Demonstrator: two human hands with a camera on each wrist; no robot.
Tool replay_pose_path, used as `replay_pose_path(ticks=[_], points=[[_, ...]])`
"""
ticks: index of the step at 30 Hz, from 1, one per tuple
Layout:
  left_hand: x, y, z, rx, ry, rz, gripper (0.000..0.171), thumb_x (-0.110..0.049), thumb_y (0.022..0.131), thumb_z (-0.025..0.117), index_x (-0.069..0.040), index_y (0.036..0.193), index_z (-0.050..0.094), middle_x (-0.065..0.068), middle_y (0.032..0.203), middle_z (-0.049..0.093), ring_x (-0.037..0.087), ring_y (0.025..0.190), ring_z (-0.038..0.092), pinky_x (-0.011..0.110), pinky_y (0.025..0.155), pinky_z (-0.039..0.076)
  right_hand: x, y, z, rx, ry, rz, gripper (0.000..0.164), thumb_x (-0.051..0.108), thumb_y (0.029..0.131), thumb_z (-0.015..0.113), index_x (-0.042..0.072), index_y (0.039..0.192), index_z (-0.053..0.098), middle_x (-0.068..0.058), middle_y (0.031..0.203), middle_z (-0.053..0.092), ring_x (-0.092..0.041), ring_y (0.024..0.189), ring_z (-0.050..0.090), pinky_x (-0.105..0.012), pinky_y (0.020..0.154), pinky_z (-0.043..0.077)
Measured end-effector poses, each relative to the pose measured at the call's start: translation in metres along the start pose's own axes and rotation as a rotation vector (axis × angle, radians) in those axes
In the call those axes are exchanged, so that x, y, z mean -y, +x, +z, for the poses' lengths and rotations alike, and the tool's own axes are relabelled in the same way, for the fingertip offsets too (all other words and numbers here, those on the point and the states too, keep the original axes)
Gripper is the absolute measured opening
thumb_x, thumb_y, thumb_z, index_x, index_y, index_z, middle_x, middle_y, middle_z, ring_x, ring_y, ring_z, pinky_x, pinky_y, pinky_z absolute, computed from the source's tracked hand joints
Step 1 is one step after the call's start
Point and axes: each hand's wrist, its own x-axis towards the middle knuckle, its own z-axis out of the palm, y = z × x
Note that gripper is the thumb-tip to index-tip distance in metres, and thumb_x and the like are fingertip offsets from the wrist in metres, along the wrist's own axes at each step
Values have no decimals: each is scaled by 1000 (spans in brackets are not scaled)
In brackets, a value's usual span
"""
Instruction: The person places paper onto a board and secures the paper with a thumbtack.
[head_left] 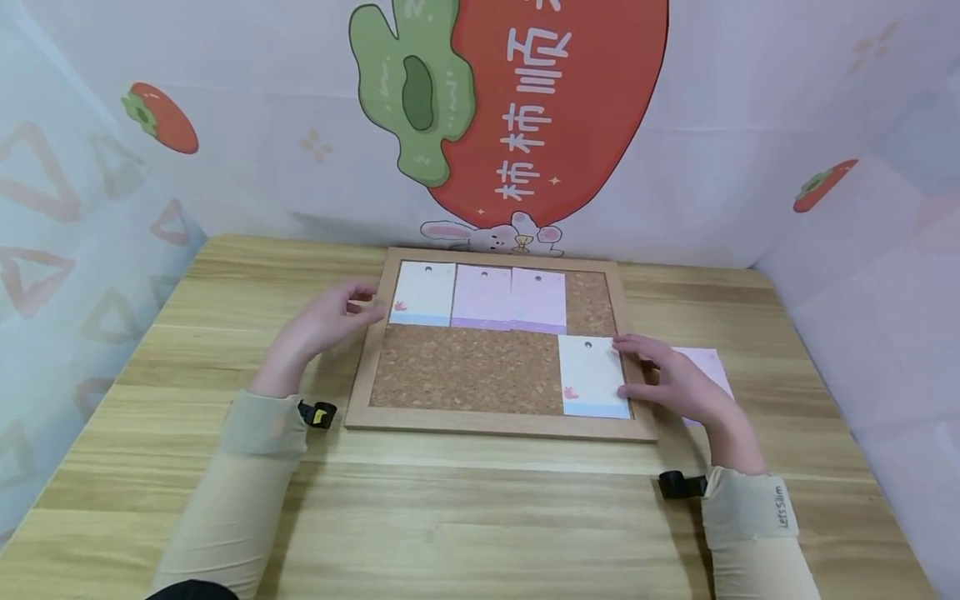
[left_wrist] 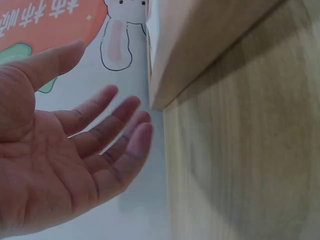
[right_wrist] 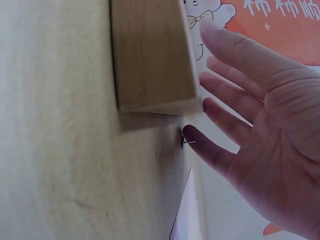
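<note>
A cork board (head_left: pixel 465 367) in a light wooden frame lies on the table. Along its upper row sit a white card (head_left: pixel 422 296) with a blue lower strip and two pink cards (head_left: pixel 482 296) (head_left: pixel 538 298). Another white card (head_left: pixel 592 375) covers the lower right of the cork. Each has a small dark round spot near its top. My right hand (head_left: pixel 678 383) hovers at the frame's right side, fingertips by that card's right edge, fingers loosely bent and holding nothing. My left hand (head_left: pixel 318 325) is beside the frame's upper left, fingers relaxed, also with nothing in it.
A further pink card (head_left: pixel 707 371) lies on the table (head_left: pixel 450 508) right of the board, partly behind my right hand. In the right wrist view a small dark pin-like thing (right_wrist: pixel 184 141) shows by a fingertip. A printed cloth backdrop (head_left: pixel 262 167) stands behind the table.
</note>
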Motion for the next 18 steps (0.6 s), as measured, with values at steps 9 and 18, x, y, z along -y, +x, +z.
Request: replay_pose_path(ticks=[9, 18], points=[[10, 5, 5, 59, 115, -2, 61, -26, 100, 59, 8, 146, 40, 30, 144, 50, 46, 132, 50, 56, 111, 41, 2, 1, -2, -47, 111, 28, 70, 19, 87, 78, 6, 147, 44, -17, 154, 43, -46, 135, 48, -57, 111, 40], [15, 6, 9, 46, 108, -14, 59, -23, 98, 63, 6, 145, 43, 28, 141, 54, 44, 131, 52, 55, 112, 40, 2, 2, -3, -43, 90, 40, 72, 16, 85, 80, 2, 146, 44, -20, 154, 43, -44, 137, 47, -55, 110, 41]])
